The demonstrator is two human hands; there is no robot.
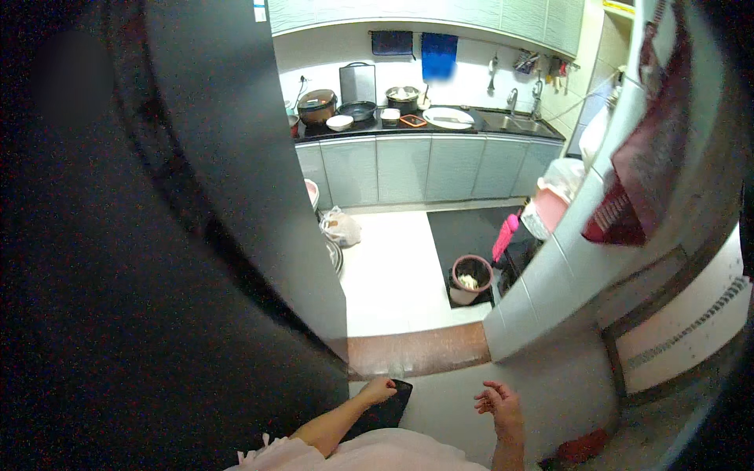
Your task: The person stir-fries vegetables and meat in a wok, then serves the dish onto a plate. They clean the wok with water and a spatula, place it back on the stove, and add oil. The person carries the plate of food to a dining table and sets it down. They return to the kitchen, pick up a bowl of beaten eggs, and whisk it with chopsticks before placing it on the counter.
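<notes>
My left hand (378, 390) is at the bottom centre, its fingers curled, over the edge of a dark mat (400, 406). A faint, see-through shape (396, 371) shows just above the fingers; whether the hand holds it cannot be told. To the right, my right hand (499, 403) hovers over the pale floor, fingers bent but apart, holding nothing. Just beyond both hands a reddish-brown stone threshold (418, 350) crosses the kitchen doorway. Past it stands a waste bin with a pink rim (473, 259), with some pale waste inside.
A large dark panel (235, 176) borders the left side; a tiled wall edge (530, 300) borders the right. Inside are a tied plastic bag (341, 228), a pink umbrella-like item (505, 236) and a counter (377, 132) with a rice cooker (317, 107), pans, bowls and a sink (512, 122).
</notes>
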